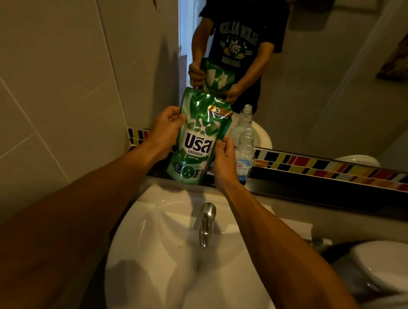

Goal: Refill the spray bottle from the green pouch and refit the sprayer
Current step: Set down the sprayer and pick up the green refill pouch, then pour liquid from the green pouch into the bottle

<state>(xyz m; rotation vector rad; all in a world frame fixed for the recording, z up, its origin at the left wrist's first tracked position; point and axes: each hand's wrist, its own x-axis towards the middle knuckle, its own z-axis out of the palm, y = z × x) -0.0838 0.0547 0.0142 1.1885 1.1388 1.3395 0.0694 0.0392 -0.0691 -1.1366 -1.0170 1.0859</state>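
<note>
I hold the green pouch [199, 137] upright above the back edge of the sink, its printed front facing me. My left hand [165, 130] grips its left edge near the upper half. My right hand [224, 160] grips its lower right side. A clear plastic bottle [244, 145] with a blue label stands on the dark ledge just behind and to the right of the pouch, partly hidden by my right hand. No sprayer head is in view.
A white basin [166, 260] with a chrome tap [206, 223] lies below my arms. A mirror [324, 78] above a coloured tile strip [342, 168] reflects a person holding the pouch. A white toilet [388, 266] is at the right, tiled wall at the left.
</note>
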